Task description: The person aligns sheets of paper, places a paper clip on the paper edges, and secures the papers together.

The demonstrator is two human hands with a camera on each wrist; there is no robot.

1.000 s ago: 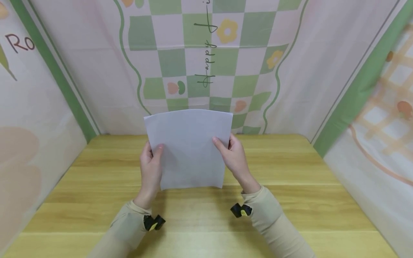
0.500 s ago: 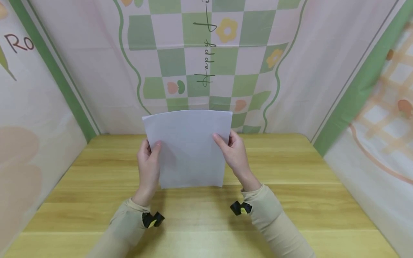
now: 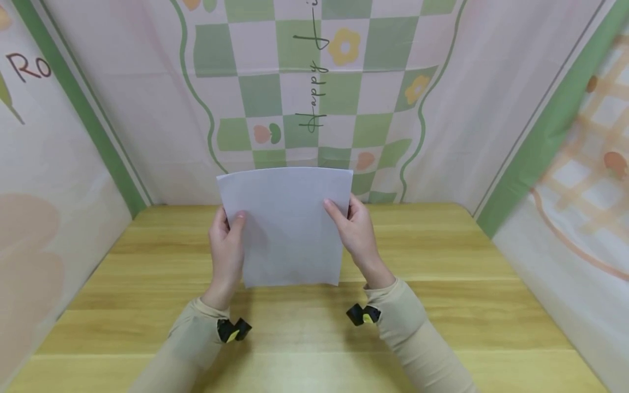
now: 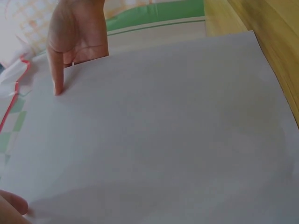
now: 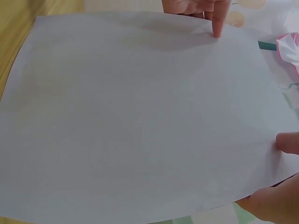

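Observation:
A blank white sheet of paper (image 3: pixel 290 240) is held up above the table, its top edge bowed slightly. My left hand (image 3: pixel 227 256) pinches its left edge, thumb on the near face and the other fingers mostly hidden behind. At the opposite edge my right hand (image 3: pixel 361 234) grips in the same way. The left wrist view has the paper (image 4: pixel 163 135) filling most of the picture, with the right hand (image 4: pixel 79 35) across at the far edge. In the right wrist view, the left hand (image 5: pixel 198 7) appears beyond the paper (image 5: pixel 140 107).
A wood-grain table (image 3: pixel 295 338) lies beneath both hands. Behind it hangs a cloth backdrop (image 3: pixel 304 93) with green checks, flowers and lettering. Printed cloth walls (image 3: pixel 64 164) stand at both sides. Each sleeve carries a small black device (image 3: pixel 233 331) at the wrist.
Both hands have shifted slightly upward along the paper's edges, and the left one a little to the left. The paper itself has barely moved.

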